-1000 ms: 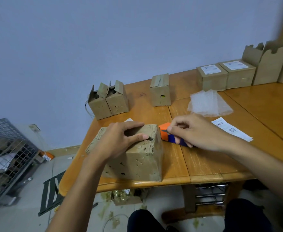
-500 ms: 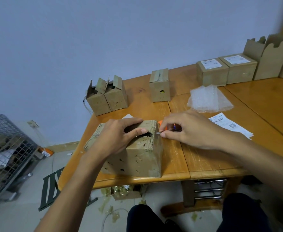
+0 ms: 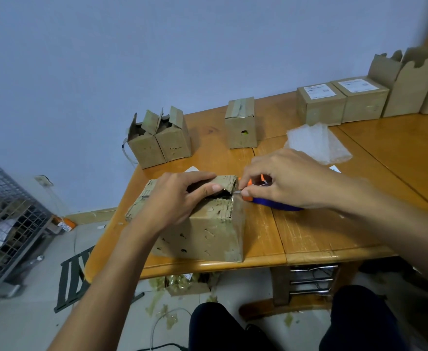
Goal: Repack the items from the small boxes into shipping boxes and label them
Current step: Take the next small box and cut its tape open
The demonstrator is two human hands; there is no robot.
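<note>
Left hand point(image 3: 172, 198): being laid over the top of the taped box point(image 3: 207, 234); the far top flap is being pinched between curled fingers and thumb.
Right hand point(image 3: 289, 181): being closed round the box cutter point(image 3: 266, 202); the orange front is being pinched by thumb and forefinger.
Box cutter: orange and blue; the blade tip is being held against the box's top right edge, at the end of a dark slit.
Taped box: being kept at the table's point(image 3: 321, 231) near edge, upright, its tape pitted with holes.
Back left: 2 open boxes point(image 3: 157, 145) being kept side by side, touching, flaps up.
Back centre: 1 shut box point(image 3: 240, 125) standing alone.
Back right: 2 labelled boxes point(image 3: 319, 107) touching, beside flat cardboard point(image 3: 410, 84) against the wall.
Bubble wrap point(image 3: 316, 143): lying just beyond the right hand.
Floor left: wire cage point(image 3: 7, 219).
</note>
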